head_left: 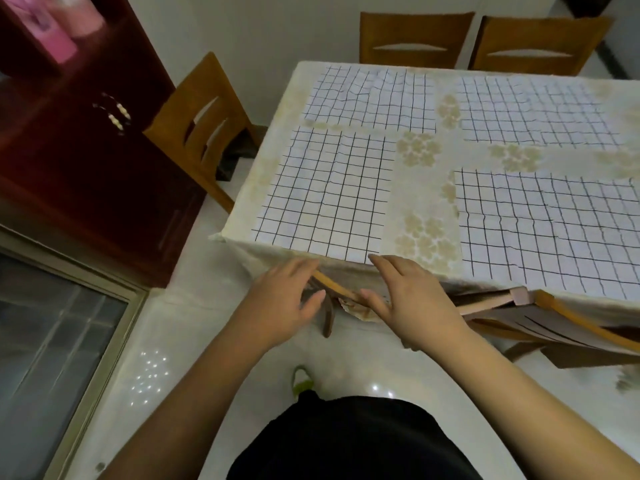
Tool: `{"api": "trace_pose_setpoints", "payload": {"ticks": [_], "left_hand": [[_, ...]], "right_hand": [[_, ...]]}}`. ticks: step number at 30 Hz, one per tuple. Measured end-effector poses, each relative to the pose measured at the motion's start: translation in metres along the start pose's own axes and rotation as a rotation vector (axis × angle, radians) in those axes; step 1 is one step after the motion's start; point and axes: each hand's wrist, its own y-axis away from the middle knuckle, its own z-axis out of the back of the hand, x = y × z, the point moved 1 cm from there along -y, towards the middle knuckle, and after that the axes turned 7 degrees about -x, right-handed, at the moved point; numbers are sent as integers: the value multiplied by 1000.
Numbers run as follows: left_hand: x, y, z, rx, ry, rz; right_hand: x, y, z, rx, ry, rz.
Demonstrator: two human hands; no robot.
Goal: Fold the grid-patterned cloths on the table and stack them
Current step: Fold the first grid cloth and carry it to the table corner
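Several white cloths with a black grid lie flat and unfolded on the table [419, 188], which has a cream floral cover. The near left cloth [325, 192] reaches the front edge. Another lies at the far left [372, 98], one at the far right [533, 109] and one at the near right [550, 230]. My left hand [284, 303] and my right hand [412, 299] hover just below the front edge of the near left cloth, fingers straight and spread, holding nothing. Their fingertips are close to that cloth's near edge.
A wooden chair [519, 313] is tucked under the table's front edge below my hands. Another chair [204, 129] stands at the table's left end, and two [415, 36] at the far side. A dark red cabinet [79, 150] stands at the left.
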Motion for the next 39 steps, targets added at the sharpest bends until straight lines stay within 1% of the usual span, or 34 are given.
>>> {"api": "trace_pose_setpoints", "payload": {"ticks": [7, 11, 13, 16, 20, 23, 26, 28, 31, 35, 39], "left_hand": [[62, -63, 20, 59, 38, -56], [69, -95, 23, 79, 68, -112], [72, -110, 22, 109, 94, -81], [74, -132, 15, 137, 72, -62], [68, -158, 0, 168, 38, -50], [66, -176, -12, 183, 54, 25], [69, -195, -31, 202, 75, 98], [72, -207, -49, 168, 165, 165], [77, -220, -76, 84, 296, 326], [88, -229, -110, 63, 301, 492], [93, -236, -133, 73, 224, 597]], "right_hand": [[31, -59, -17, 3, -20, -80], [28, -76, -20, -7, -37, -127], [23, -85, -20, -12, -24, -132], [13, -102, -23, 13, -5, -122], [-2, -133, -32, 42, -48, -100], [-21, -159, -38, 114, -63, -85], [-44, -186, -44, 146, -63, -76], [-58, -202, -49, 144, -56, -78], [-73, -223, -60, 185, -53, -59], [-82, -244, -76, 297, -35, -6], [-86, -256, -90, 307, -16, -15]]}}
